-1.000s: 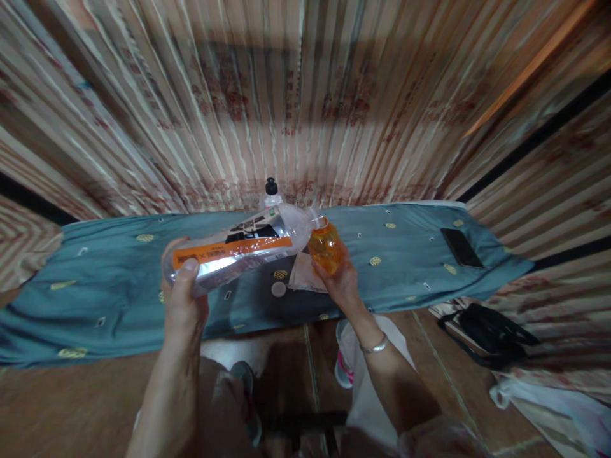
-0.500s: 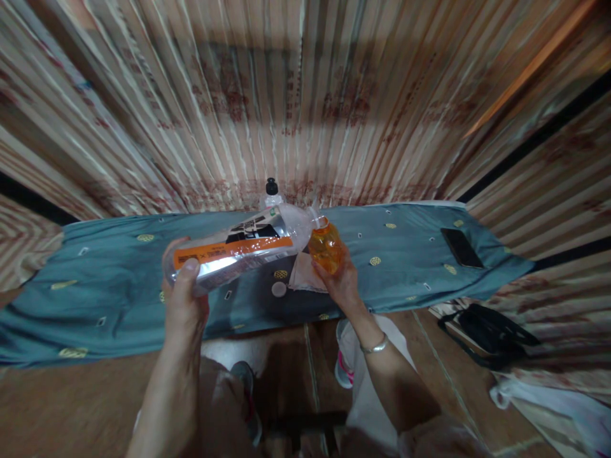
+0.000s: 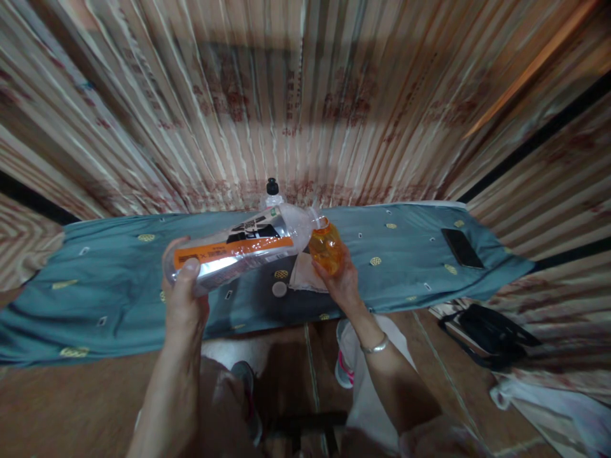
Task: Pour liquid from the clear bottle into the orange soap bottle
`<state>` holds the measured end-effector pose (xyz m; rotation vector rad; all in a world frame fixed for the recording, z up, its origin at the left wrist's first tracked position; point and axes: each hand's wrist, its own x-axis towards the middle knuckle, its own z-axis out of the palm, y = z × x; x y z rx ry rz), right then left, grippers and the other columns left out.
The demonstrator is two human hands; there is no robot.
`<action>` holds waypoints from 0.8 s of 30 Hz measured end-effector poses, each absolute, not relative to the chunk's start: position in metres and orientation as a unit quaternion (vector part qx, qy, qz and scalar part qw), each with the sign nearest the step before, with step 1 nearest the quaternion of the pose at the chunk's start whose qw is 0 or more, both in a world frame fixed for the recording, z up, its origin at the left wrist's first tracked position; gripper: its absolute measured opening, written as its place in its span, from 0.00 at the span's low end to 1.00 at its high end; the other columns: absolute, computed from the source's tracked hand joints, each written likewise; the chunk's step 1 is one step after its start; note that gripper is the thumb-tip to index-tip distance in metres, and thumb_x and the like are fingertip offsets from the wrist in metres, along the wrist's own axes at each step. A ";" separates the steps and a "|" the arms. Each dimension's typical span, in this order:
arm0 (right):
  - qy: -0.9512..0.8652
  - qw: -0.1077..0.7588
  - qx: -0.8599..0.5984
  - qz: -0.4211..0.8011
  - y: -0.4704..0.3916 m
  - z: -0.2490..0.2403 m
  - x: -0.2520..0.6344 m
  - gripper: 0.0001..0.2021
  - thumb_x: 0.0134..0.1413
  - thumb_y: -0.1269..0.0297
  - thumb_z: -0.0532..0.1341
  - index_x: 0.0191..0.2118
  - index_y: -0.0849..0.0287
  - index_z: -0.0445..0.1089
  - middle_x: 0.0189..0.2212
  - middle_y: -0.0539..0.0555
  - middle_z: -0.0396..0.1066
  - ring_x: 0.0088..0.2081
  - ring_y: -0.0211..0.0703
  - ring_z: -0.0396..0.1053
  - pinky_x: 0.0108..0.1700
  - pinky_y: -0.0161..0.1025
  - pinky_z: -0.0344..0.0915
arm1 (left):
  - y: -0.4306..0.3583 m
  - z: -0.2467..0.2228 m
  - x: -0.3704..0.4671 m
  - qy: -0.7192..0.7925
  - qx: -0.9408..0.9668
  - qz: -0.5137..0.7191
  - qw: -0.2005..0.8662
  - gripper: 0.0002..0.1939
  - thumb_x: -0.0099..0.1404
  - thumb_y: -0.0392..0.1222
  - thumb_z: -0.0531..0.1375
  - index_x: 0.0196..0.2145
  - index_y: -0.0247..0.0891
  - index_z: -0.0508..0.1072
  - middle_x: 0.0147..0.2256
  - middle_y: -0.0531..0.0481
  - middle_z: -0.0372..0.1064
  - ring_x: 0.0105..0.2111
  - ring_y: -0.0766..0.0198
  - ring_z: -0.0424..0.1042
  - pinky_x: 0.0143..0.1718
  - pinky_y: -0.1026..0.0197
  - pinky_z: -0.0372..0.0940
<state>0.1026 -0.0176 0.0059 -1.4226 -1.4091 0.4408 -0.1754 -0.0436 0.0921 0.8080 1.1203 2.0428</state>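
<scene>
My left hand [image 3: 186, 286] is wrapped round the lower end of a clear plastic bottle [image 3: 238, 245] with an orange and silver label. The bottle lies tilted nearly level, its neck toward the right. My right hand [image 3: 341, 280] grips a small translucent orange container [image 3: 325, 247], upright or slightly tilted, with its mouth at the bottle's neck. Whether liquid is flowing between them I cannot tell. Below them on the cloth are a round white cap [image 3: 279, 289] and a pale folded cloth [image 3: 305, 275], partly hidden by my right hand.
A clear bottle with a black cap [image 3: 272, 187] stands behind the held bottle. A dark phone [image 3: 461, 248] lies at the right on the blue-green tablecloth [image 3: 401, 280]. Striped curtains [image 3: 305, 95] hang close behind. A black bag [image 3: 491, 331] is on the floor at right.
</scene>
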 end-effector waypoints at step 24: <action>-0.595 0.516 -0.589 0.181 -0.019 0.010 0.101 0.31 0.55 0.51 0.69 0.63 0.55 0.69 0.54 0.63 0.81 0.54 0.59 0.81 0.57 0.59 0.80 | -0.044 0.090 -0.177 0.439 0.325 0.774 0.318 0.28 0.44 0.53 0.75 0.43 0.42 0.78 0.38 0.50 0.76 0.33 0.60 0.73 0.33 0.60 0.74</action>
